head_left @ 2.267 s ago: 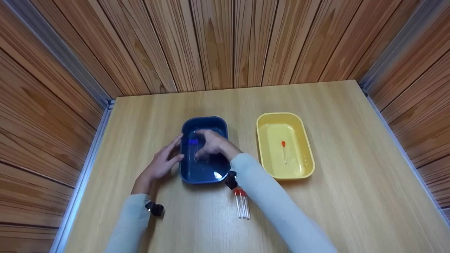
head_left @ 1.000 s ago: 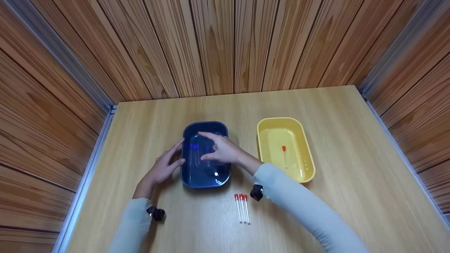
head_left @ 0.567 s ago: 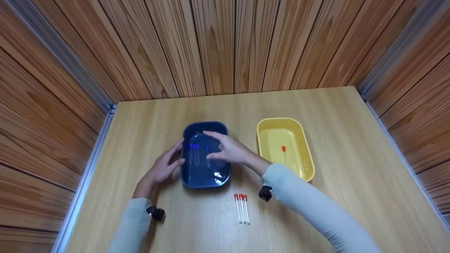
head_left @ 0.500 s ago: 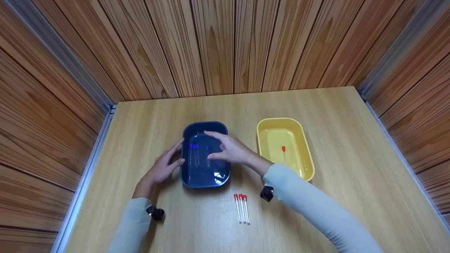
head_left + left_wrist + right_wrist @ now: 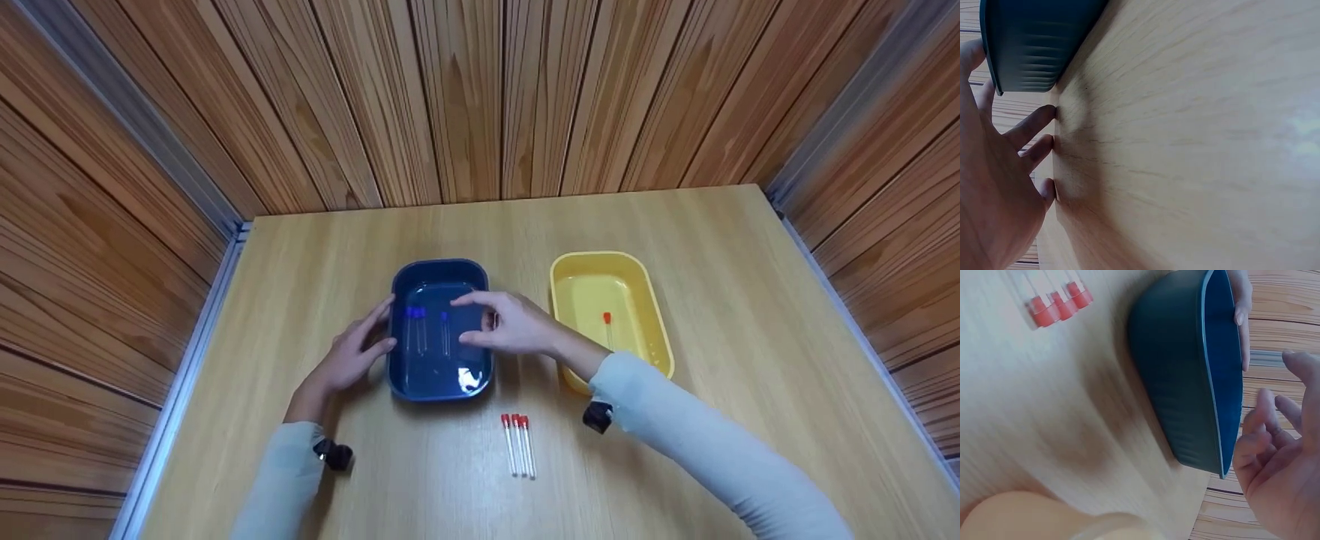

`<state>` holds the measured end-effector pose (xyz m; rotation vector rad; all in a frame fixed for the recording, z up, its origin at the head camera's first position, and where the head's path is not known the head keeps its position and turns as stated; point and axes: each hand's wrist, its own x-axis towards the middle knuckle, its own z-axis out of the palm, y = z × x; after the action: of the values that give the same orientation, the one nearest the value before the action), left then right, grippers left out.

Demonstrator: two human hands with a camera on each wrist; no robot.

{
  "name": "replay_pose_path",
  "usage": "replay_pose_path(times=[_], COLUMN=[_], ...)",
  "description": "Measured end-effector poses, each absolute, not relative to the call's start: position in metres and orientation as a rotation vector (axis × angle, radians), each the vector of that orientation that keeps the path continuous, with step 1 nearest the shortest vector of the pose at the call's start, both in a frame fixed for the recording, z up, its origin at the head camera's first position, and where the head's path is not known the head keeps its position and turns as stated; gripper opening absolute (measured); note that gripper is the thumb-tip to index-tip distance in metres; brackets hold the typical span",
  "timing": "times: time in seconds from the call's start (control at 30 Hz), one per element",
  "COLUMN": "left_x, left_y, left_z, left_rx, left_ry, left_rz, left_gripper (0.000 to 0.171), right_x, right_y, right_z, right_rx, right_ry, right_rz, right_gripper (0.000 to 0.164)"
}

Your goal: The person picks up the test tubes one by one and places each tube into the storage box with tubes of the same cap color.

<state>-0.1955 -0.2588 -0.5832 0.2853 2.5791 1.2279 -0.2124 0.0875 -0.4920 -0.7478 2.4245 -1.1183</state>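
Note:
My right hand (image 5: 517, 326) hangs over the right rim of the blue tray (image 5: 441, 382), thumb and index finger apart and nothing between them. In the right wrist view its other fingers (image 5: 1255, 444) are loosely bent. My left hand (image 5: 349, 351) touches the tray's left rim with thumb and index finger; in the left wrist view the other fingertips (image 5: 1048, 112) reach down to the tabletop. Inside the blue tray, blue-capped clear tubes (image 5: 420, 334) lie side by side at the left. Another blue-capped tube (image 5: 445, 335) lies apart from them, nearer the right hand.
A yellow tray (image 5: 660, 330) stands to the right, partly behind the right forearm, with one red-capped tube (image 5: 607, 321) in it. Three red-capped tubes (image 5: 519, 446) lie together on the wooden table (image 5: 420, 480) in front. Wood-panelled walls (image 5: 465, 97) enclose the back and sides.
My right hand has drawn back rightward from inside the blue tray to its right rim. The separate blue-capped tube, hidden at first, now shows. The left hand has stayed at the rim.

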Motion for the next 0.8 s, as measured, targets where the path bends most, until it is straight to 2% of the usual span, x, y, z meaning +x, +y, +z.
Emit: replay_pose_path(times=[0.8], left_x=[-0.196], left_y=[-0.260], left_z=[-0.582], left_rx=[0.311], left_ry=[2.565], left_rz=[1.258], left_gripper=[0.075], right_x=[-0.206], right_y=[0.126], right_z=[-0.484], right_rx=[-0.790], right_ry=[2.488], right_rz=[-0.991], right_gripper=[0.055])
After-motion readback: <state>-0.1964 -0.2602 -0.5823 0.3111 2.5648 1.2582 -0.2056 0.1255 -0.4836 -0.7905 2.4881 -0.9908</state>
